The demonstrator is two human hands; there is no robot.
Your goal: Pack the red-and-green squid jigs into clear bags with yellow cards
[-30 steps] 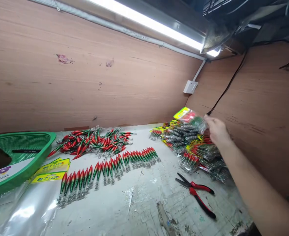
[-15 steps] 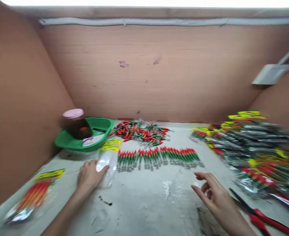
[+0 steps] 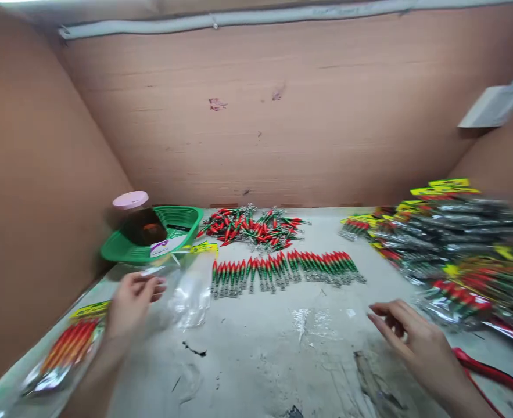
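My left hand (image 3: 133, 295) pinches the edge of a clear plastic bag (image 3: 182, 284) with a yellow header, lifting it off a stack at the left of the bench. My right hand (image 3: 417, 342) hovers low over the bench at the right, fingers loosely apart, holding nothing. A row of red and green lures (image 3: 282, 268) lies across the middle, just beyond both hands. Behind the row is a loose heap of the same lures (image 3: 251, 225). A filled bag of orange lures (image 3: 62, 348) lies under my left forearm.
A green basket (image 3: 184, 223) holding a dark jar with a pink lid (image 3: 131, 201) stands at the back left. Packed lure bags (image 3: 461, 249) pile up at the right. Red-handled pliers (image 3: 491, 371) lie beside my right wrist. Brown walls enclose the bench.
My right hand left the packed pile and came down over the bench. My left hand came into view at the bag stack and has now raised one clear bag. The view swung left.
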